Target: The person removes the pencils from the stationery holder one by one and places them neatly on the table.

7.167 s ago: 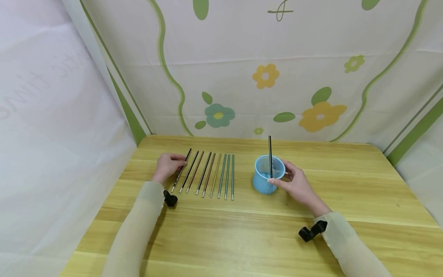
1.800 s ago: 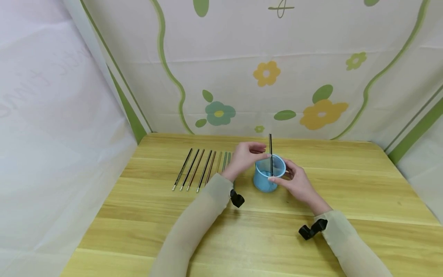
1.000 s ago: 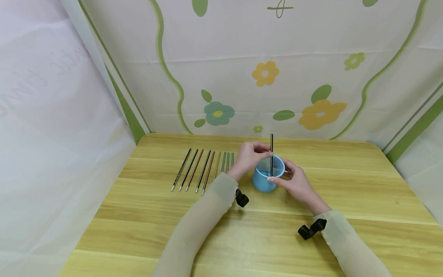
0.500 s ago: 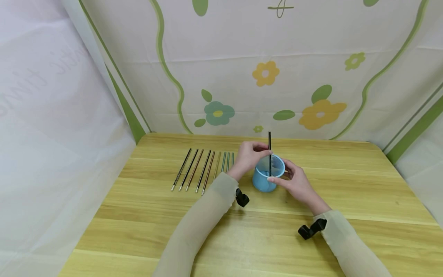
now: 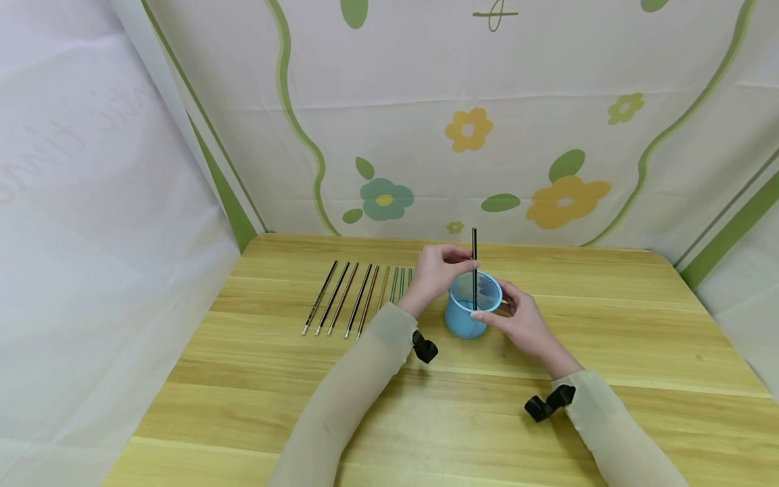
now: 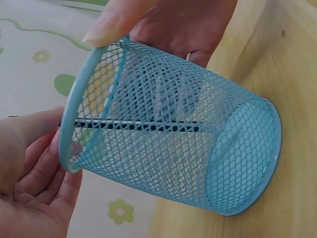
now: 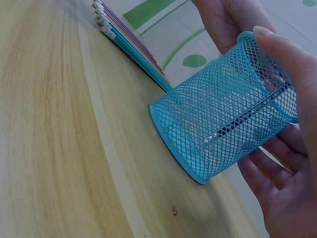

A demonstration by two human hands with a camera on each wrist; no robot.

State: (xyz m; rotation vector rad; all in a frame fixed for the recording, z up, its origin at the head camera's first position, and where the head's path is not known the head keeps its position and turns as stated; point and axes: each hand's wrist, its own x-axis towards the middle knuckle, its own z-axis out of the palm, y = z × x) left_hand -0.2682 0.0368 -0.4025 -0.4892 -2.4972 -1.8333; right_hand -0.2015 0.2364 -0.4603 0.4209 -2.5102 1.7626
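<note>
My left hand (image 5: 433, 276) pinches a black pencil (image 5: 475, 242) between thumb and fingers, just above the rim of a blue mesh pencil cup (image 5: 464, 323). The pencil stands nearly upright with its lower part inside the cup. Through the mesh, in the left wrist view, its silver-banded end (image 6: 212, 127) is low, close to the base; whether it touches is unclear. My right hand (image 5: 525, 326) grips the cup from the right, thumb over the near rim and fingers round the far side. The cup stands on the table.
Left of the cup lies a row of several pencils (image 5: 358, 301), black, brown, yellowish and teal, side by side with eraser ends towards me. My left forearm (image 5: 349, 392) covers part of the row. The wooden table (image 5: 475, 433) ends at a floral fabric backdrop (image 5: 420, 162).
My left hand has come from the row's left end to the cup and now pinches the standing pencil. Lately the pencil has risen slightly. The right hand and cup hold their place.
</note>
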